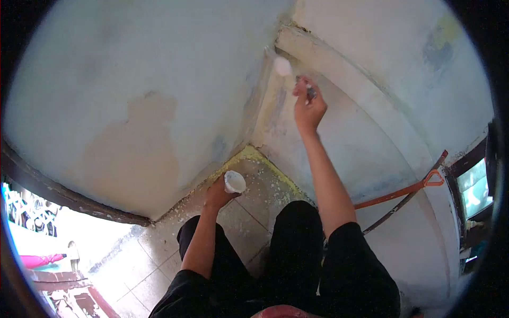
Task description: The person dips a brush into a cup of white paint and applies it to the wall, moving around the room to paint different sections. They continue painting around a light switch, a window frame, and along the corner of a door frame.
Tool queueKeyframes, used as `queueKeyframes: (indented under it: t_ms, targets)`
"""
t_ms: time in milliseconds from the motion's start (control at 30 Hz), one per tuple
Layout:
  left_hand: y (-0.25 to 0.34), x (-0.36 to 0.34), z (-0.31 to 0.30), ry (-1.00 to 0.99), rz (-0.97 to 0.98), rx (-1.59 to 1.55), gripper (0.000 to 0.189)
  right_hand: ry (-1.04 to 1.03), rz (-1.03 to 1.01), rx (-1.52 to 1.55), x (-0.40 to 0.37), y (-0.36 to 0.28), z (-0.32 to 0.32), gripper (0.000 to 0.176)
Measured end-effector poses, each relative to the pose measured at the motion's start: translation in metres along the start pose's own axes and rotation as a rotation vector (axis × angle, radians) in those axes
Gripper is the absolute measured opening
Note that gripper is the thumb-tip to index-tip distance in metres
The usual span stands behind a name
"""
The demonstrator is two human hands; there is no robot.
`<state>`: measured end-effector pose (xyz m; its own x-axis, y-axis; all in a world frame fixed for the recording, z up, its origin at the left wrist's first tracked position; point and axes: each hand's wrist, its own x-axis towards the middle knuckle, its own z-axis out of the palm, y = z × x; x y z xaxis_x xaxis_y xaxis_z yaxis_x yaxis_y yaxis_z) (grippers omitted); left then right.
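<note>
My left hand (216, 194) is closed round a white cup (235, 182), held low over the floor near the wall corner. Pale material shows inside the cup's mouth. Raised higher, my right hand (310, 107) grips a paintbrush (283, 66) by its handle. The white brush head is slightly blurred and overlaps the corner where the left wall (207, 79) meets the right wall (339, 127), just under a raised ledge (344, 66). A bare tan patch (138, 153) marks the left wall.
A reddish bar (389, 195) with a looped handle leans along the right wall. Yellow edging (249, 152) and white spots mark the tiled floor (238, 217) at the corner. Dark-framed openings (477, 183) lie far right. At lower left are a pink item (41, 260) and worn reddish furniture (74, 294).
</note>
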<state>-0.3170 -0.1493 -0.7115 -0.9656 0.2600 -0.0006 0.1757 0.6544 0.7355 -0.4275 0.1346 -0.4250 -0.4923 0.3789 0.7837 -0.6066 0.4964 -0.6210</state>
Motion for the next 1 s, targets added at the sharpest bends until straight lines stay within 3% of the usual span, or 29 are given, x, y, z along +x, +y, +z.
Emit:
queueKeyframes:
  t_ms: [100,167,300,367,400,467,533,600,667,767,933,1000]
  targets:
    - [0.021,-0.004,-0.015,-0.036,-0.05,-0.006,0.102,-0.109,-0.13,-0.036,-0.061,0.001,0.02,0.019]
    - [0.034,-0.004,-0.023,-0.087,-0.113,0.03,0.1,-0.243,-0.12,-0.003,-0.092,-0.031,0.025,0.018]
    - [0.032,-0.003,-0.019,-0.088,-0.12,0.015,0.099,-0.415,0.013,0.128,-0.119,-0.03,0.018,0.021]
    - [0.021,-0.002,-0.01,-0.1,-0.05,0.037,0.099,-0.315,0.155,0.219,-0.124,-0.008,0.012,0.025]
    - [0.019,-0.003,-0.009,-0.106,-0.074,0.038,0.099,-0.326,0.175,0.226,-0.125,-0.003,0.009,0.025]
    - [0.02,-0.003,-0.012,-0.092,-0.075,0.023,0.1,-0.109,0.292,0.298,-0.127,0.007,0.001,0.028]
    - [0.007,0.002,-0.003,-0.133,-0.158,0.031,0.101,-0.049,0.39,0.284,-0.137,0.026,-0.004,0.03]
    - [-0.021,0.006,0.019,0.0,-0.036,0.032,0.103,0.028,0.484,0.261,-0.141,0.039,-0.018,0.033]
    - [0.02,-0.005,-0.017,-0.046,-0.161,0.041,0.102,0.023,0.52,0.247,-0.133,0.039,-0.04,0.032]
    - [0.025,-0.001,-0.029,0.057,-0.083,-0.118,0.092,-0.076,0.607,0.182,-0.135,0.022,-0.06,0.037]
    - [0.035,0.002,-0.028,0.196,-0.072,-0.109,0.086,-0.25,0.706,0.2,-0.164,-0.016,-0.065,0.039]
    - [0.037,0.003,-0.026,0.201,-0.068,-0.1,0.084,-0.464,0.666,0.128,-0.173,-0.02,-0.06,0.035]
